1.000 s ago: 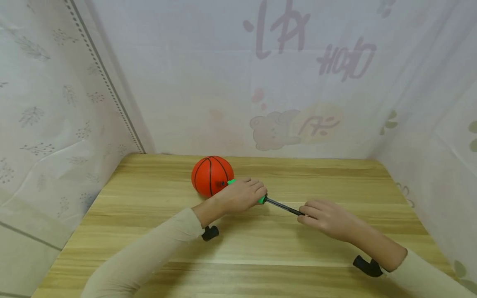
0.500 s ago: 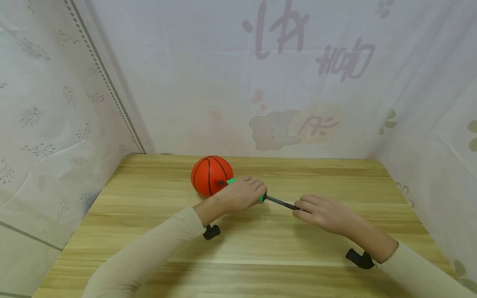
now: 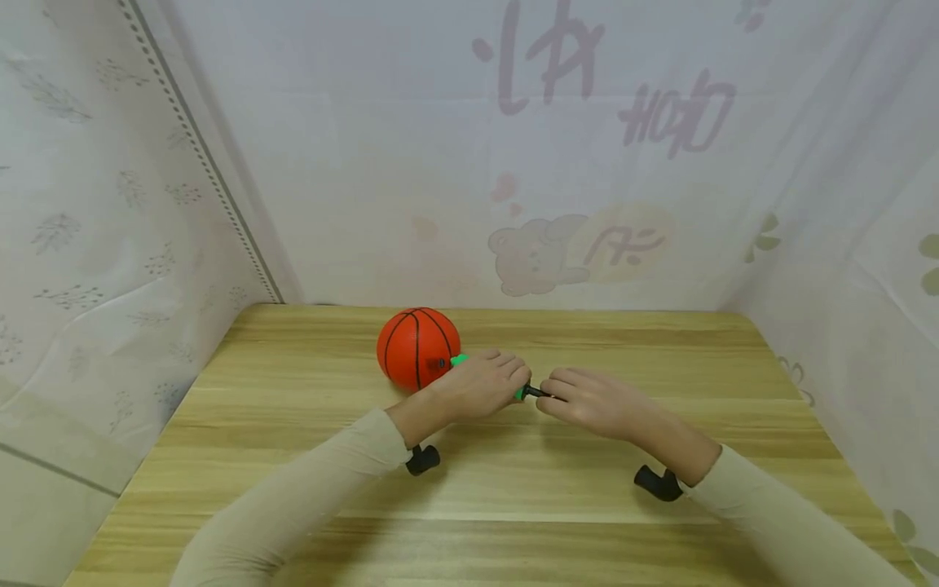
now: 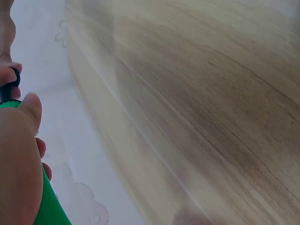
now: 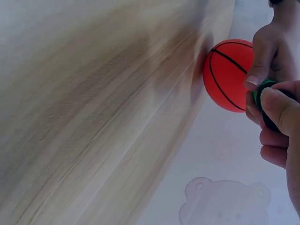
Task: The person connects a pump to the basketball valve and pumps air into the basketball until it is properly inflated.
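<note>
An orange-red ball with black seam lines (image 3: 416, 349) rests on the wooden table. Against its right side is the green end of a hand pump (image 3: 459, 359). My left hand (image 3: 484, 383) grips the pump's green barrel, which also shows at the lower left of the left wrist view. With thumb and fingers, my right hand (image 3: 596, 405) holds the pump's black handle (image 5: 268, 117), close beside the left hand. Only a short stretch of dark rod is visible between the hands. Fingers cover most of the handle and barrel.
The wooden tabletop (image 3: 469, 497) runs back to a printed white curtain (image 3: 352, 204), with more cloth at both sides. A black wrist mount (image 3: 422, 461) hangs below the left wrist, another (image 3: 658, 483) below the right.
My right hand has moved left toward the left hand, pushing the handle in, so much less of the rod shows. The left hand and ball have stayed nearly in place.
</note>
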Action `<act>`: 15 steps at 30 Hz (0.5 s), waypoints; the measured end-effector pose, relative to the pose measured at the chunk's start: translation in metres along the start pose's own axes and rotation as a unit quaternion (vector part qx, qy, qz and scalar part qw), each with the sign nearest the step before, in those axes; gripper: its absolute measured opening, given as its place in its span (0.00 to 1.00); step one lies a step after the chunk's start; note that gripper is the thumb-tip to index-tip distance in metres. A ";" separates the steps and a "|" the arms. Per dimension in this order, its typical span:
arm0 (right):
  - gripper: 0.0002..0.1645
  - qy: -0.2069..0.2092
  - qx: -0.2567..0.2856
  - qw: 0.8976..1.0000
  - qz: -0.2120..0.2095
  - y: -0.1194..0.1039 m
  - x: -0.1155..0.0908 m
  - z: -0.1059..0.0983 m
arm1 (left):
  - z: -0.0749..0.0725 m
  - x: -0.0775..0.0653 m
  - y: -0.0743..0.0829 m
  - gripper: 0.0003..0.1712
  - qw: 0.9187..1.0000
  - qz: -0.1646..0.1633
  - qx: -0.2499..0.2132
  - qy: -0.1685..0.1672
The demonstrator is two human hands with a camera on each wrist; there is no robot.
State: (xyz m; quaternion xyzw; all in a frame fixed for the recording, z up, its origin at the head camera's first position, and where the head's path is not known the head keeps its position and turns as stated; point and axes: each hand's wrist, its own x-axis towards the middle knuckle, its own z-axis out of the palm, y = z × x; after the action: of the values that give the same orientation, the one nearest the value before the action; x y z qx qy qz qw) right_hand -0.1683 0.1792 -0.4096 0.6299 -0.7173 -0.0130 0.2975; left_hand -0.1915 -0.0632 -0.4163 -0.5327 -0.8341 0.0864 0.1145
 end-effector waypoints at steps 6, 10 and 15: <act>0.26 0.015 0.006 1.000 -0.001 0.003 0.001 0.007 | -0.001 0.002 0.002 0.15 1.000 -0.003 0.006 -0.007; 0.27 0.006 -0.002 1.000 0.005 0.003 0.000 0.007 | -0.002 0.002 0.003 0.15 1.000 -0.012 0.017 -0.014; 0.28 0.015 -0.005 1.000 0.013 0.005 -0.001 0.004 | -0.002 0.003 0.003 0.16 0.999 -0.022 0.033 -0.009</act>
State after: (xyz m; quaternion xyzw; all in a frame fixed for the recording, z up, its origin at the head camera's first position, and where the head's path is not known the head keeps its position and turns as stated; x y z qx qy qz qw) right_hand -0.1743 0.1800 -0.4115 0.6195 -0.7206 -0.0030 0.3112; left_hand -0.1899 -0.0590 -0.4149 -0.5090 -0.8435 0.1155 0.1265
